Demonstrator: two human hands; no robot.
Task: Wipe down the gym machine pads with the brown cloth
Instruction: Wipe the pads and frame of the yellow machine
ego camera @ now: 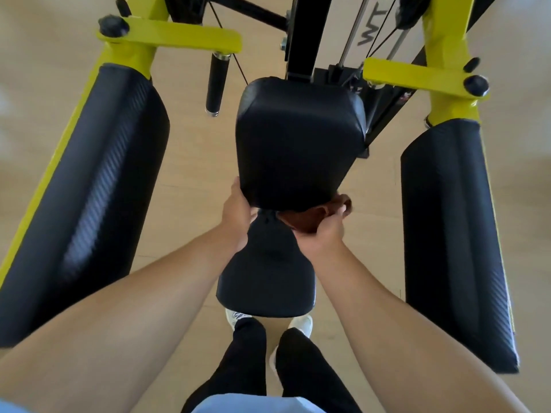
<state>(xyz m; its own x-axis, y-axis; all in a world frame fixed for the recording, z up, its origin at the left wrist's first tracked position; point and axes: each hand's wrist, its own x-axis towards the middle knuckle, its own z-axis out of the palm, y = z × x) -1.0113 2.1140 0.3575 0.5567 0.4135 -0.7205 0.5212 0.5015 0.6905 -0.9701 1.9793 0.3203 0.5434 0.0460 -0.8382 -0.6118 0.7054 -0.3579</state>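
Observation:
A black back pad [299, 138] stands in the middle of the machine, above a black seat pad [265, 281]. My left hand [237, 216] grips the back pad's lower left corner. My right hand [323, 229] is shut on the brown cloth [313, 216], bunched and pressed against the lower right edge of the back pad, just above the seat. Two long black arm pads hang at the sides, the left arm pad [89, 204] and the right arm pad [453, 234].
Yellow frame arms [179, 40] with black caps reach over both side pads. A black handle [216, 81] hangs left of the back pad. Cables and a black upright [307, 34] rise behind it. My legs and white shoes [238, 315] stand below the seat on a pale wood floor.

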